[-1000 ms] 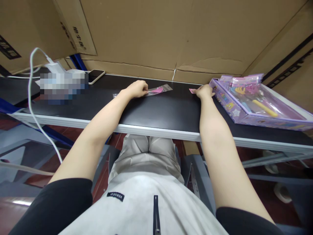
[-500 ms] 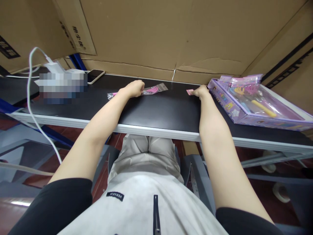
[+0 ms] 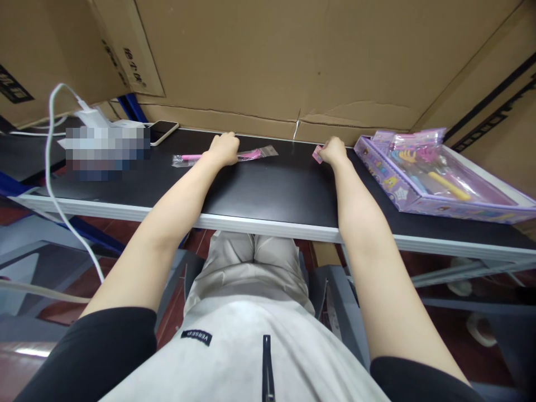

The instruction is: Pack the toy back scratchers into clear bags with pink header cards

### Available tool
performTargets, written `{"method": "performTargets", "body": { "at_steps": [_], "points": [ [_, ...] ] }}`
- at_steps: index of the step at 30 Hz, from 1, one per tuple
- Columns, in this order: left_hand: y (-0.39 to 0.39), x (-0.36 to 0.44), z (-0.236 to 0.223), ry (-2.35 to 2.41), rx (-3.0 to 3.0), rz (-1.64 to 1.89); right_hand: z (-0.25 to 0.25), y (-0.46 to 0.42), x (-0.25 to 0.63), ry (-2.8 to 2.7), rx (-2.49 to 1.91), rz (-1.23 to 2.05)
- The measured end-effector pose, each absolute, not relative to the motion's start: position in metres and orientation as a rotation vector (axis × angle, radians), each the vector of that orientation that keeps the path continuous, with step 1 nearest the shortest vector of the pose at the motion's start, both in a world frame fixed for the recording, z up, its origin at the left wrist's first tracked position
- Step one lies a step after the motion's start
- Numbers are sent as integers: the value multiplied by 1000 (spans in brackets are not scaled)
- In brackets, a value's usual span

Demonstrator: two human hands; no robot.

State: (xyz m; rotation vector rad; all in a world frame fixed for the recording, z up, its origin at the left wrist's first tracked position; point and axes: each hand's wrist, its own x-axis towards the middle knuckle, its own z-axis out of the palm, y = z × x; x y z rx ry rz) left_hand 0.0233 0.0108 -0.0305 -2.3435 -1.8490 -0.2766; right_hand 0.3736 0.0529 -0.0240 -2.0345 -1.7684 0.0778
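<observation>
My left hand [image 3: 224, 149] is closed over the middle of a slim clear plastic packet [image 3: 188, 159] lying along the black tabletop. Inside the packet is a long pink stick-like piece whose right end looks broader; my fingers hide its middle. Pinched in my right hand [image 3: 335, 151] is a small pink card or packet [image 3: 317, 154], held tilted just above the table. Its print is too small to read. To the right of that hand stands a purple printed box [image 3: 397, 184] with an open top, holding similar clear packets with yellow and pink pieces [image 3: 449, 186].
A phone [image 3: 163, 132] lies at the back left, beside a white charger [image 3: 94, 117] with a cable looping over the front edge. A blurred-out item [image 3: 106, 153] sits there too. Cardboard walls [image 3: 259, 61] enclose the back and sides. A metal rail [image 3: 268, 224] edges the table.
My left hand and the clear packet have shifted slightly left. My right hand has moved a little left, away from the box, and the small pink card has turned to a steeper tilt.
</observation>
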Motion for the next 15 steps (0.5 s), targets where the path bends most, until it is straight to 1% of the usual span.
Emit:
{"method": "performTargets", "body": {
  "at_steps": [3, 5, 9, 15],
  "points": [
    [19, 30, -40, -1725, -2497, -563, -11, 34, 353, -1716, -2123, 123],
    [26, 37, -48, -1609, -2632, -660, -4, 24, 342, -1752, -2092, 130],
    [34, 46, -61, -1466, -2783, -667, 0, 17, 328, -1817, -2007, 108],
    [32, 47, -61, -1462, -2721, -668, -1, 14, 312, -1839, -1866, 176]
  ]
}}
